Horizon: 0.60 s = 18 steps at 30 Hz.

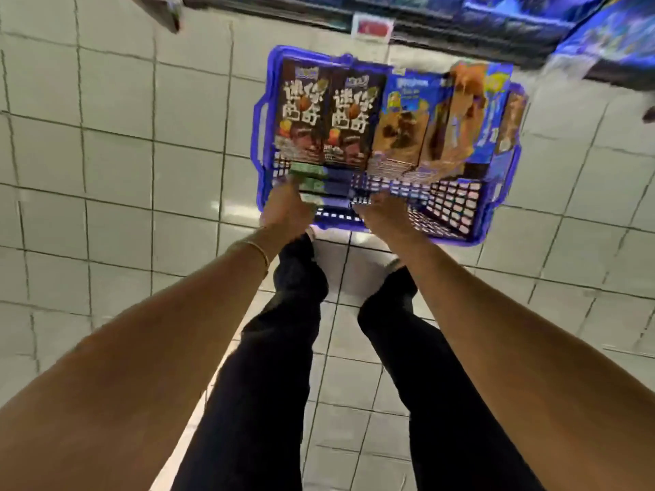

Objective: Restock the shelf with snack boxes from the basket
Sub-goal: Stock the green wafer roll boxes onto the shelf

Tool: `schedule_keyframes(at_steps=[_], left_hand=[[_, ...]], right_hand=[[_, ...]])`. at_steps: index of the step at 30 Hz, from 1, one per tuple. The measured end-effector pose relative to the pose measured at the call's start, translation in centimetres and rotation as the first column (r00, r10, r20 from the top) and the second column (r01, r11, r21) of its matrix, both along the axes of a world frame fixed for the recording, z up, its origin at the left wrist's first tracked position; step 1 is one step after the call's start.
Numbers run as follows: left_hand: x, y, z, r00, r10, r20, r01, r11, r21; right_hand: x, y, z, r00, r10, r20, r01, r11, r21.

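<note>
A blue plastic basket (496, 193) sits on the tiled floor in front of my feet. Along its far side stand two dark brown snack boxes (329, 118) and several blue and orange boxes (457, 115). At the near left end lie flat boxes with green and dark ends (320, 180). My left hand (285, 210) reaches into the near left corner and grips their green end. My right hand (384, 210) reaches in at the near rim and touches the right end of the same flat boxes; its fingers are blurred. A bracelet circles my left wrist.
The bottom shelf (443, 19) runs along the top of the view, stocked with blue packages and carrying a red price tag (372, 28). My legs in dark trousers stand just behind the basket. Pale floor tiles surround it on the left.
</note>
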<state>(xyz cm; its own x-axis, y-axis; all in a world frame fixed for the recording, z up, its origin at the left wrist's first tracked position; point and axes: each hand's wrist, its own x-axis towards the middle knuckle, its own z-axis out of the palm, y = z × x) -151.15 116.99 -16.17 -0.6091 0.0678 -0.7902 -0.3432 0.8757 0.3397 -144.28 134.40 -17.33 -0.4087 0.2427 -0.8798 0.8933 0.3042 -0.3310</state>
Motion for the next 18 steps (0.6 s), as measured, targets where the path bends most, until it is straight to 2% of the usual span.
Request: schedule_keyframes(at_steps=[3, 6, 10, 12, 15, 18], left_hand=[[-0.8, 0.3, -6.5, 0.925, -0.372, -0.078, 0.362, 0.924, -0.123], [-2.1, 0.2, -11.5, 0.805, -0.593, 0.021, 0.588, 0.791, -0.169], [-2.5, 0.2, -14.8, 0.721, -0.693, 0.000, 0.672, 0.699, -0.244], [-2.3, 0.6, -15.5, 0.710, -0.705, -0.003, 0.675, 0.681, -0.282], [-2.5, 1.2, -16.0, 0.714, -0.700, 0.035, 0.679, 0.678, -0.282], [-2.6, 1.2, -16.1, 0.756, -0.654, 0.040, 0.642, 0.727, -0.245]], right_hand=[[-1.2, -0.1, -6.7, 0.998, 0.056, -0.041, -0.056, 0.998, 0.017], [-2.0, -0.6, -12.7, 1.000, 0.008, -0.012, -0.009, 0.998, -0.060], [-3.1, -1.0, -17.2, 0.982, -0.187, -0.012, 0.178, 0.952, -0.250], [-3.6, -1.3, -17.9, 0.977, -0.213, -0.029, 0.193, 0.929, -0.316], [-4.1, -1.5, -18.9, 0.967, -0.255, -0.030, 0.225, 0.899, -0.377], [-4.5, -1.5, -19.9, 0.951, -0.308, 0.029, 0.296, 0.882, -0.367]])
